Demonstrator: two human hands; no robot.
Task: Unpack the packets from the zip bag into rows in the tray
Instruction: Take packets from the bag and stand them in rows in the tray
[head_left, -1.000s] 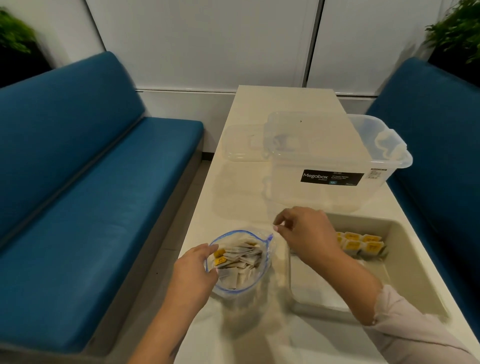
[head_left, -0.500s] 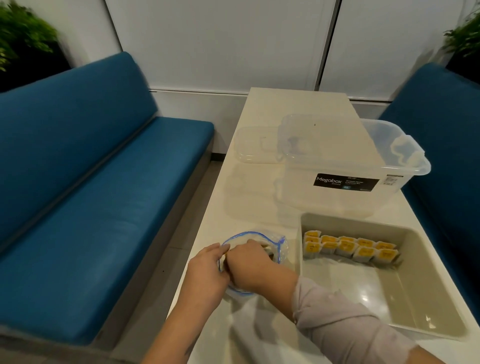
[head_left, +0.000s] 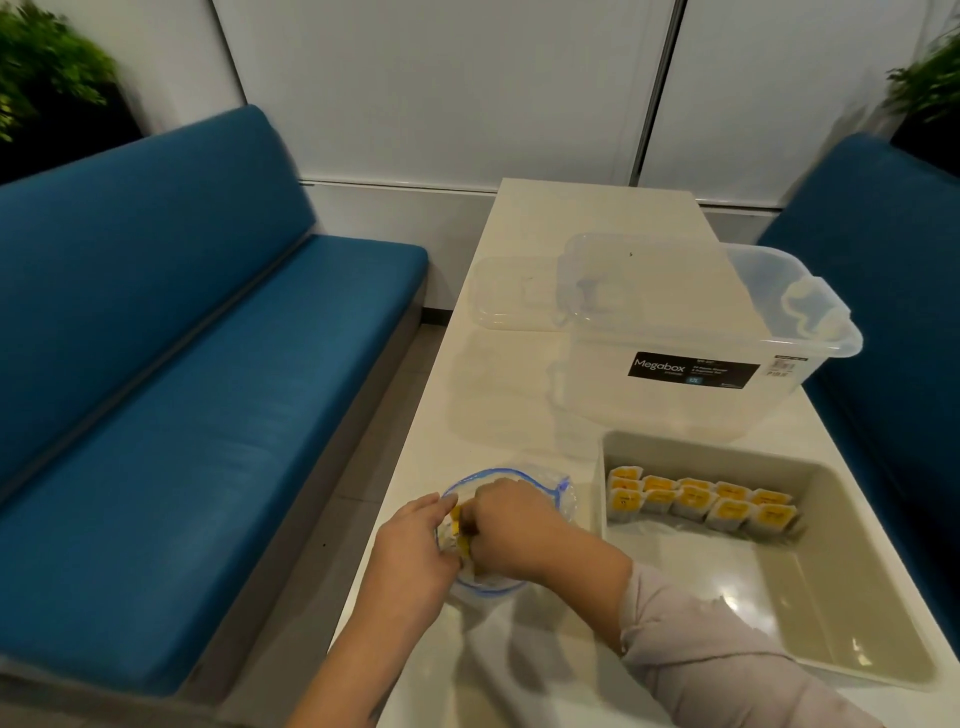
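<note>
I am reaching my right hand (head_left: 511, 527) down into the open mouth of the zip bag (head_left: 563, 501), which is sitting on the near left part of the table (head_left: 524, 395), just left of the tray (head_left: 852, 613). My fingers are curling down into the bag among the packets inside (head_left: 457, 519), where a bit of yellow is showing between my two hands, but I cannot tell whether they are actually pinching one, since the knuckles are hiding the tips. My left hand (head_left: 413, 553) is holding the bag's blue-edged rim on its left side, fingers bent around the plastic and keeping the mouth wide. In the tray, the packets already laid down (head_left: 698, 501) are standing in two close rows along the far wall, their yellow labels facing up, running from the far left corner toward the right; the near part of the tray floor is showing bare and glossy. My pale sleeve (head_left: 706, 660) is crossing just in front of the tray's near left corner. Beyond the tray a clear storage box (head_left: 691, 332) with a black Megabox label is standing on the table, and a clear lid (head_left: 511, 296) is lying flat just left of it. Blue benches (head_left: 182, 374) are flanking the table on both sides.
</note>
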